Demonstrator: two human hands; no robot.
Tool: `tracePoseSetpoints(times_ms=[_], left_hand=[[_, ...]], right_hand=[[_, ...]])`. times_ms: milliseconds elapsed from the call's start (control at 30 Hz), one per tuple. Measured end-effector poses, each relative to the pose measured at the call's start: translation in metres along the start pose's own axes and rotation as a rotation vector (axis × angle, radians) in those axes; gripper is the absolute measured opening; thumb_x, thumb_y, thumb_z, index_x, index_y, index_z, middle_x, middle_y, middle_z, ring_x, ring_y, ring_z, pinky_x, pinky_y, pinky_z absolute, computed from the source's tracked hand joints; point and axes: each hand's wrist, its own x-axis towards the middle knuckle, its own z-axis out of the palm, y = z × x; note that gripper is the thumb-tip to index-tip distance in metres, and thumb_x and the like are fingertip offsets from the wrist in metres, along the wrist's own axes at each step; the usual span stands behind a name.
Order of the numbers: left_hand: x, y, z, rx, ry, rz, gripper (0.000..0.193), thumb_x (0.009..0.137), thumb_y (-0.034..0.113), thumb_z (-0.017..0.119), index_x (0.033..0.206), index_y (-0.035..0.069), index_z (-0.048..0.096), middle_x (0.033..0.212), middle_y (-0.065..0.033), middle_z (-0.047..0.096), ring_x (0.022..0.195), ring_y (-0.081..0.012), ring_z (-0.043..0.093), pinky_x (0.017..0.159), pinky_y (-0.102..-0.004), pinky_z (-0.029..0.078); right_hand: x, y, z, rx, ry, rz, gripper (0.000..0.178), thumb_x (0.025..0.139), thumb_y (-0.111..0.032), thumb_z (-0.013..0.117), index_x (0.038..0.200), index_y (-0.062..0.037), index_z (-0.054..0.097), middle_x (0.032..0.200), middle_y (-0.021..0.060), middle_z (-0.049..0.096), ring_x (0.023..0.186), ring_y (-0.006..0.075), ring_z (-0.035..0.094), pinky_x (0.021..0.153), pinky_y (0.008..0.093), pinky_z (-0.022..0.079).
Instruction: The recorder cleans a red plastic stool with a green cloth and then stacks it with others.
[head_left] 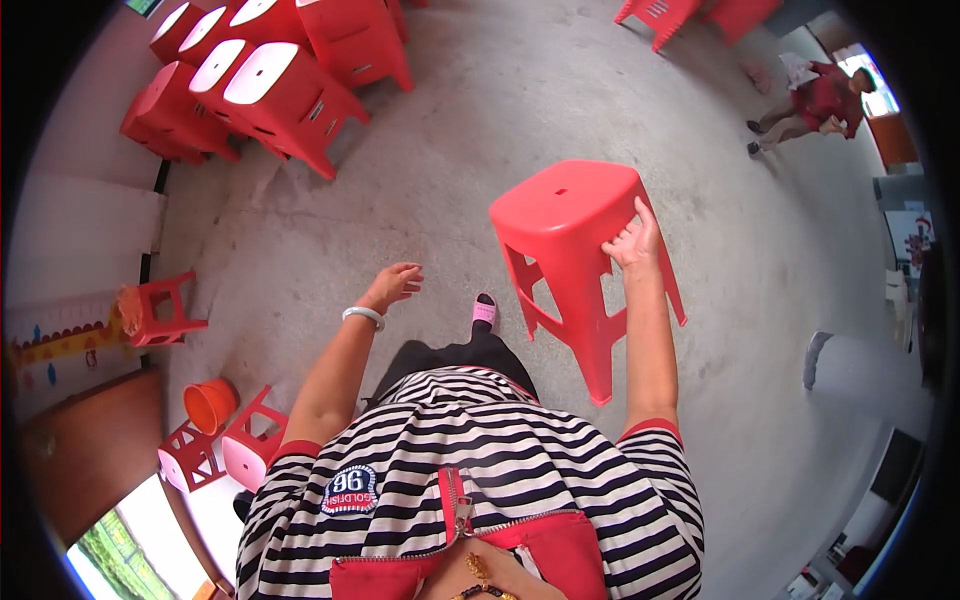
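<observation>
A red plastic stool (572,197) hangs upright and slightly tilted in front of me, right of centre. My right hand (634,241) is closed on the rim at the stool's right side; some of its fingers are hidden behind the stool's edge. My left hand (397,284), with a pale bangle (364,317) at the wrist, is held in the air over the floor. Its fingers stretch forward, and it holds nothing.
Stacks of red stools (265,90) stand at the far left. Another red stool (165,312) and an orange bucket (210,404) are along the left side. A person (825,105) is at the far right, and a white cylindrical object (860,375) stands at right.
</observation>
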Motion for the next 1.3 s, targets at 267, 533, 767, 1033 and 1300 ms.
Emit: tracePoseSetpoints(times_ms=[267, 533, 767, 1033, 1300], left_hand=[[-0.016, -0.102, -0.098, -0.232, 0.234, -0.216, 0.048, 0.093, 0.043, 0.061, 0.13, 0.013, 0.055, 0.121, -0.0109, 0.066, 0.102, -0.025, 0.064, 0.086, -0.0399, 0.05], [0.036, -0.063, -0.178, -0.186, 0.266, -0.309, 0.058, 0.094, 0.054, 0.054, 0.134, 0.011, 0.054, 0.132, -0.0163, 0.06, 0.116, -0.0305, 0.059, 0.097, -0.0475, 0.046], [0.09, 0.135, -0.219, -0.58, 0.176, -0.001, 0.071, 0.098, 0.064, 0.04, 0.145, 0.012, 0.046, 0.148, -0.0122, 0.047, 0.137, -0.0289, 0.042, 0.11, -0.0487, 0.035], [0.033, 0.227, -0.275, -0.979, 0.257, 0.82, 0.05, 0.105, 0.03, 0.044, 0.146, 0.001, 0.04, 0.141, -0.0127, 0.052, 0.124, -0.0217, 0.055, 0.103, -0.0345, 0.047], [-0.077, 0.318, -0.324, -0.96, 0.501, 1.083, 0.058, 0.108, 0.047, 0.028, 0.146, 0.004, 0.041, 0.142, -0.0078, 0.051, 0.128, -0.019, 0.052, 0.106, -0.0359, 0.044]], right_hand=[[0.062, 0.006, 0.105, -0.097, -0.137, 0.001, 0.083, 0.084, -0.047, 0.071, 0.146, -0.0048, 0.035, 0.148, 0.0141, 0.04, 0.139, 0.0339, 0.035, 0.109, 0.06, 0.029], [0.054, 0.023, 0.256, -0.368, -0.299, -0.049, 0.074, 0.09, -0.05, 0.063, 0.14, 0.0006, 0.042, 0.142, 0.0195, 0.046, 0.131, 0.0336, 0.045, 0.105, 0.054, 0.038], [0.036, 0.04, 0.409, -0.339, -0.546, -0.025, 0.066, 0.095, -0.044, 0.058, 0.131, 0.0104, 0.047, 0.124, 0.0212, 0.06, 0.113, 0.03, 0.061, 0.096, 0.0442, 0.05], [0.038, 0.046, 0.566, -0.352, -0.919, 0.007, 0.06, 0.099, -0.035, 0.054, 0.136, 0.0118, 0.043, 0.127, 0.0213, 0.059, 0.117, 0.0259, 0.06, 0.101, 0.0371, 0.048], [0.095, 0.054, 0.72, -0.218, -1.222, 0.122, 0.06, 0.098, -0.035, 0.056, 0.133, 0.012, 0.044, 0.125, 0.0227, 0.06, 0.115, 0.0265, 0.061, 0.102, 0.0371, 0.048]])
